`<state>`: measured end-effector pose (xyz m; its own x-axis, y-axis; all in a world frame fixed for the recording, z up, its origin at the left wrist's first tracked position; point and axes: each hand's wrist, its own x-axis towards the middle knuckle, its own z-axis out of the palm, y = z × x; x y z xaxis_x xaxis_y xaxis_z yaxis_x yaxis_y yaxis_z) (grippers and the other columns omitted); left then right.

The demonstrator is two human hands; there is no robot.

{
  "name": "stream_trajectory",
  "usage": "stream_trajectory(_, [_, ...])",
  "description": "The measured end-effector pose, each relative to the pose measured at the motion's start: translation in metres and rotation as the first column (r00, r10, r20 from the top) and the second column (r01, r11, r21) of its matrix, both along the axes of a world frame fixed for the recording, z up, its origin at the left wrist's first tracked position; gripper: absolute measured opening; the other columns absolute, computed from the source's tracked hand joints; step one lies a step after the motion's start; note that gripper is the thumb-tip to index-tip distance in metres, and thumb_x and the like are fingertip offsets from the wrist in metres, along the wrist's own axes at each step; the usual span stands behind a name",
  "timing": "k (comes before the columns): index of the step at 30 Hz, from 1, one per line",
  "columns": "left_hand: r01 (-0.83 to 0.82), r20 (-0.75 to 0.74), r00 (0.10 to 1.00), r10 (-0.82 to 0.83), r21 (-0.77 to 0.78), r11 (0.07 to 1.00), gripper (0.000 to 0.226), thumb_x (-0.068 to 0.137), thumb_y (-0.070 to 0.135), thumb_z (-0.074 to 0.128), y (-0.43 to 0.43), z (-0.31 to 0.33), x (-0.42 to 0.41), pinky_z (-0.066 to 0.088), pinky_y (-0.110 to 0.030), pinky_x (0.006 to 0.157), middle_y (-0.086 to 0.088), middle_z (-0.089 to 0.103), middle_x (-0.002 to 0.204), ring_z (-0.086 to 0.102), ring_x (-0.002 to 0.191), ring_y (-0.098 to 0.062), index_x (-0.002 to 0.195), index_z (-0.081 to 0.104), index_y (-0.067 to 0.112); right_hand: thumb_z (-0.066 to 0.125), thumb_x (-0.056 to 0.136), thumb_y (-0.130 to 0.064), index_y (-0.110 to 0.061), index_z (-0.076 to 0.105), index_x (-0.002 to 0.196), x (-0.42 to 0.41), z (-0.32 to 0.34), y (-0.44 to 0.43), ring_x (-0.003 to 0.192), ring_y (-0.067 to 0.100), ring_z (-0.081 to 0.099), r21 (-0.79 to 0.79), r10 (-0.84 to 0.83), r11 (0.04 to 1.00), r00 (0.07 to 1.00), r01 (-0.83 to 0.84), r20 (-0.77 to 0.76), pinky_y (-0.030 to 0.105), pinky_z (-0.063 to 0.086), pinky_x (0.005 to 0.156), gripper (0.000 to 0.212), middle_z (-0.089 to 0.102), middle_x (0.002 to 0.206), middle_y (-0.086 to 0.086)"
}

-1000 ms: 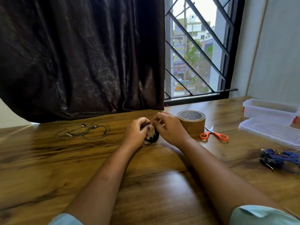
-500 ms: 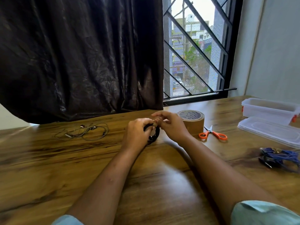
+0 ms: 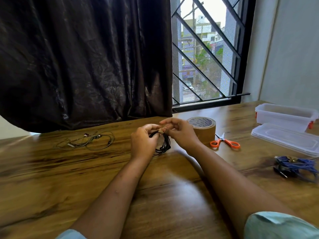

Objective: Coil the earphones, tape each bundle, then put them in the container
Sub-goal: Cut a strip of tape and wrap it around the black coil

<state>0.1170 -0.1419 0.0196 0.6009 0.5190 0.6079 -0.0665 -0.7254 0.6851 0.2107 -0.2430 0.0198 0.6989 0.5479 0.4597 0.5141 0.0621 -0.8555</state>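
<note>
left hand (image 3: 144,142) grips black earphone coil (image 3: 164,144), right hand (image 3: 182,133) pinches its tape strip (image 3: 162,134); wooden table (image 3: 51,178) beneath, curtain (image 3: 86,57), barred window (image 3: 207,57) beyond

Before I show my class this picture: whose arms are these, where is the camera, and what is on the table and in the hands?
No machine here: the camera sits on a person's head, looking down, so the arms are the wearer's own. The left hand grips a coil of black earphones; the right hand pinches brown tape at its top. On the wooden table lie loose grey earphones, a tape roll, orange scissors, a clear container, its lid and a blue earphone bundle.
</note>
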Motion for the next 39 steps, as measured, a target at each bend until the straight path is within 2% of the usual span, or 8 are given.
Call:
stream_trajectory(4, [0.024, 0.017, 1.0, -0.023, -0.045, 0.999, 0.021, 0.08, 0.01, 0.07, 0.0, -0.0012, 0.0014, 0.055, -0.015, 0.069, 0.013, 0.068, 0.084, 0.061, 0.076, 0.01, 0.098, 0.071, 0.021, 0.069, 0.084, -0.007, -0.019, 0.069, 0.098, -0.0006, 0.0004, -0.0004, 0.081, 0.01, 0.068, 0.018, 0.002, 1.0, 1.0, -0.002, 0.0, 0.031, 0.055, 0.084, 0.019, 0.069, 0.075, -0.008])
stream_trajectory(13, [0.138, 0.046, 0.99, -0.131, -0.169, 0.976, 0.036, 0.08, 0.002, 0.065, -0.002, -0.0005, 0.0002, 0.05, -0.009, 0.068, 0.008, 0.072, 0.083, 0.064, 0.077, 0.004, 0.107, 0.064, 0.026, 0.07, 0.083, -0.009, -0.021, 0.07, 0.091, -0.0028, 0.0032, -0.0013, 0.063, -0.002, 0.059, -0.006, -0.087, 0.996, 0.987, 0.089, 0.135, 0.013, 0.05, 0.066, 0.014, 0.065, 0.073, -0.009])
stream_trajectory(19, [0.198, 0.075, 0.98, -0.185, -0.231, 0.953, 0.034, 0.084, 0.004, 0.064, -0.0009, -0.0016, 0.0023, 0.054, -0.026, 0.074, 0.004, 0.071, 0.086, 0.067, 0.083, -0.006, 0.103, 0.06, 0.031, 0.067, 0.085, -0.009, -0.018, 0.072, 0.09, -0.0032, 0.002, -0.0003, 0.07, 0.004, 0.061, -0.028, -0.125, 0.99, 0.965, 0.135, 0.232, 0.008, 0.047, 0.063, 0.012, 0.068, 0.082, -0.004])
stream_trajectory(23, [0.218, 0.084, 0.976, -0.203, -0.257, 0.942, 0.034, 0.084, 0.003, 0.064, -0.001, -0.0013, 0.0007, 0.05, -0.021, 0.068, 0.001, 0.07, 0.091, 0.067, 0.086, -0.01, 0.104, 0.057, 0.03, 0.068, 0.085, -0.011, -0.018, 0.071, 0.093, -0.0035, 0.002, -0.0006, 0.073, 0.004, 0.062, -0.044, -0.119, 0.99, 0.964, 0.133, 0.237, 0.006, 0.046, 0.064, 0.011, 0.067, 0.084, -0.005])
stream_trajectory(29, [0.23, 0.117, 0.972, -0.203, -0.308, 0.923, 0.033, 0.084, 0.002, 0.064, -0.0009, 0.0007, 0.0005, 0.053, -0.019, 0.067, 0.005, 0.072, 0.084, 0.068, 0.078, -0.004, 0.099, 0.057, 0.03, 0.07, 0.084, -0.016, -0.025, 0.062, 0.081, -0.0023, 0.0008, -0.0007, 0.055, 0.003, 0.051, -0.026, -0.176, 0.982, 0.951, 0.189, 0.254, 0.01, 0.038, 0.052, 0.012, 0.065, 0.077, -0.004])
stream_trajectory(32, [0.231, 0.124, 0.971, -0.203, -0.285, 0.93, 0.032, 0.085, 0.002, 0.064, -0.0013, 0.0013, 0.0015, 0.051, -0.013, 0.064, 0.009, 0.071, 0.082, 0.067, 0.075, 0.002, 0.099, 0.057, 0.029, 0.068, 0.086, -0.016, -0.025, 0.063, 0.079, -0.0023, 0.0017, 0.0008, 0.06, 0.009, 0.058, -0.041, -0.178, 0.98, 0.954, 0.193, 0.242, 0.014, 0.042, 0.054, 0.012, 0.064, 0.071, -0.004])
stream_trajectory(35, [0.213, 0.094, 0.976, -0.196, -0.232, 0.949, 0.031, 0.086, 0.004, 0.064, -0.0002, -0.0001, 0.0008, 0.053, -0.015, 0.07, 0.012, 0.07, 0.085, 0.066, 0.08, 0.006, 0.104, 0.058, 0.028, 0.067, 0.086, -0.014, -0.018, 0.065, 0.086, -0.0032, 0.0025, -0.0005, 0.055, -0.004, 0.053, -0.01, -0.097, 0.995, 0.989, 0.099, 0.112, 0.008, 0.039, 0.054, 0.005, 0.06, 0.063, -0.01])
stream_trajectory(39, [0.136, 0.036, 0.99, -0.136, 0.008, 0.991, 0.033, 0.086, 0.005, 0.063, 0.0013, -0.0007, -0.0009, 0.052, -0.013, 0.078, 0.013, 0.067, 0.098, 0.062, 0.091, 0.01, 0.113, 0.06, 0.025, 0.069, 0.084, -0.015, -0.019, 0.064, 0.083, -0.0008, 0.0025, -0.0004, 0.06, 0.0, 0.057, -0.005, -0.076, 0.997, 0.996, 0.076, 0.044, 0.02, 0.046, 0.063, 0.007, 0.063, 0.063, -0.009])
